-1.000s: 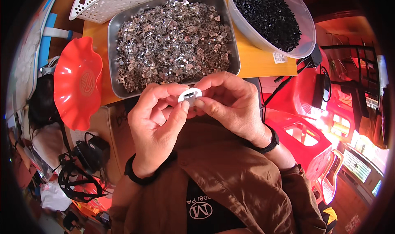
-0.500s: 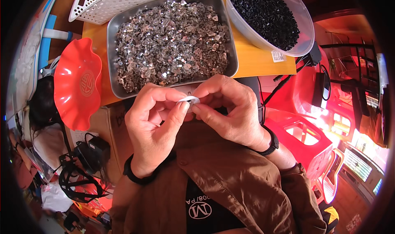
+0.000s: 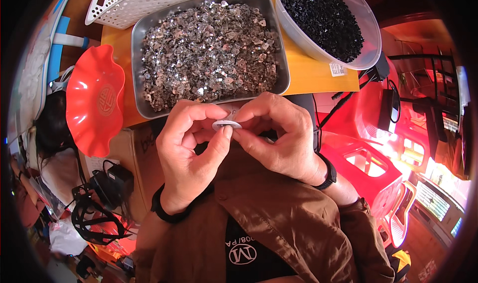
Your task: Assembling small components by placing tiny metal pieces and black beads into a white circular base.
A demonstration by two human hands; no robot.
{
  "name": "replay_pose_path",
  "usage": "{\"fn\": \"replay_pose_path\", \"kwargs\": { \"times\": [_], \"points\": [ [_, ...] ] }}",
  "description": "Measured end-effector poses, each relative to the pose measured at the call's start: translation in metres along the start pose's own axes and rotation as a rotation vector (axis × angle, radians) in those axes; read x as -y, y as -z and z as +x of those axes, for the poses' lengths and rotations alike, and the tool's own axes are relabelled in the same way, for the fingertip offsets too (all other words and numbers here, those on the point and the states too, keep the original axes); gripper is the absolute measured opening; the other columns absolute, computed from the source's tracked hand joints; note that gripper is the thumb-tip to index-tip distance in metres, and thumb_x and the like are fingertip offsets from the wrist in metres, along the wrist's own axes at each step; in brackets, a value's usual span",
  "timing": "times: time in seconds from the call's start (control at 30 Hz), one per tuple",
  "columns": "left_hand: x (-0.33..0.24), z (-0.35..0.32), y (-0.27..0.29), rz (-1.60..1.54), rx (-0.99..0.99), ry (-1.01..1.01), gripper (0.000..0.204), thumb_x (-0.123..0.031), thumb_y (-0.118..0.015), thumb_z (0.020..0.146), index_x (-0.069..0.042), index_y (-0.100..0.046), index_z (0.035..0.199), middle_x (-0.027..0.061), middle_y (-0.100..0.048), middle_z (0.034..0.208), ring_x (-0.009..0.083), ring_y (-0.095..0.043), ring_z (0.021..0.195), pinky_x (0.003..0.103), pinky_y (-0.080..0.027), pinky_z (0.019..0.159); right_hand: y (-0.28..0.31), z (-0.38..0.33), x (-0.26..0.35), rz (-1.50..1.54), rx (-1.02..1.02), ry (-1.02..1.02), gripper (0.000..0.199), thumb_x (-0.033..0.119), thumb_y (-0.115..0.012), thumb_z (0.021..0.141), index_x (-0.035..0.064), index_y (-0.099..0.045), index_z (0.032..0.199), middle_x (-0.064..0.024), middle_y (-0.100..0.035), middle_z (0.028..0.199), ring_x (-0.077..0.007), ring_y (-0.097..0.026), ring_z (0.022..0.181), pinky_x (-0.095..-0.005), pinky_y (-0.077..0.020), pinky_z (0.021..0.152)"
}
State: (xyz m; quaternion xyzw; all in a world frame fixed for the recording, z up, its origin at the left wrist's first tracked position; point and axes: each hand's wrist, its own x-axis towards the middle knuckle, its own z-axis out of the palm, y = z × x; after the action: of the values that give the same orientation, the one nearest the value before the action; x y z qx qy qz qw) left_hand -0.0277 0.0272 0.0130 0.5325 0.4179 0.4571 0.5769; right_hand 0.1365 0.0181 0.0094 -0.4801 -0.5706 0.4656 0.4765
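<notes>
Yellow table point(image 3: 318, 77) ahead; grey metal tray point(image 3: 285, 59) on it, translucent tub point(image 3: 372, 36) just right of tray. Left hand point(image 3: 186, 151) and right hand point(image 3: 280, 138) near tray's near edge, both pinching white round piece point(image 3: 222, 124) between them. Shiny pieces point(image 3: 209, 54) filling tray, black pieces point(image 3: 321, 26) heaped in tub.

Worktop in front of me: yellow-orange, wood-like point(image 3: 318, 82). Nearest me, a grey metal tray point(image 3: 137, 73), rectangular, round-cornered, well filled. Behind it, toward my left, a white perforated basket point(image 3: 144, 6). To my right, a translucent plastic tub point(image 3: 367, 41), part-filled, beside a small white label point(image 3: 337, 70). Red wavy-rimmed dish point(image 3: 94, 101) overlaps the left edge; its support unclear.
</notes>
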Motion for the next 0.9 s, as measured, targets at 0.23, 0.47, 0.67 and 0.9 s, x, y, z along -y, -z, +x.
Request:
{"fn": "replay_pose_path", "kwargs": {
  "times": [0.23,0.47,0.67,0.9],
  "points": [
    [-0.004,-0.001,-0.001,0.000,-0.016,-0.010,0.020,0.009,-0.060,0.079,0.002,-0.056,0.097,0.0043,-0.051,0.095,0.0094,-0.059,0.083,0.020,-0.051,0.069,-0.003,-0.002,0.002,0.032,-0.011,-0.050,0.019,-0.001,-0.071,0.073,0.0046,-0.060,0.087,-0.0035,-0.060,0.077,-0.0100,-0.062,0.064,-0.0222,-0.0490,0.053],
    [0.000,-0.002,-0.002,0.149,-0.084,-0.101,0.020,0.011,-0.061,0.072,0.000,-0.053,0.087,0.0043,-0.050,0.090,0.0076,-0.057,0.075,0.020,-0.051,0.063,-0.004,-0.003,0.004,-0.052,0.045,0.029,0.018,0.000,-0.071,0.073,0.0038,-0.057,0.084,-0.0046,-0.058,0.075,-0.0122,-0.060,0.060,-0.0228,-0.0489,0.053],
    [-0.002,0.001,-0.002,0.267,-0.068,-0.173,0.021,0.012,-0.061,0.071,0.001,-0.055,0.087,0.0051,-0.051,0.088,0.0079,-0.057,0.076,0.021,-0.052,0.063,-0.002,-0.002,0.005,0.035,0.066,-0.072,0.017,-0.001,-0.069,0.075,0.0036,-0.056,0.085,-0.0025,-0.060,0.077,-0.0075,-0.059,0.063,-0.0215,-0.0482,0.053],
    [0.000,-0.003,0.006,-0.135,-0.010,0.105,0.017,0.008,-0.060,0.083,0.004,-0.056,0.099,0.0069,-0.058,0.092,0.0117,-0.059,0.085,0.025,-0.053,0.073,0.000,0.002,-0.005,0.380,0.050,-0.207,0.019,-0.005,-0.063,0.081,-0.0006,-0.052,0.095,-0.0038,-0.062,0.079,-0.0073,-0.063,0.074,-0.0203,-0.0517,0.063]
  ]
}}
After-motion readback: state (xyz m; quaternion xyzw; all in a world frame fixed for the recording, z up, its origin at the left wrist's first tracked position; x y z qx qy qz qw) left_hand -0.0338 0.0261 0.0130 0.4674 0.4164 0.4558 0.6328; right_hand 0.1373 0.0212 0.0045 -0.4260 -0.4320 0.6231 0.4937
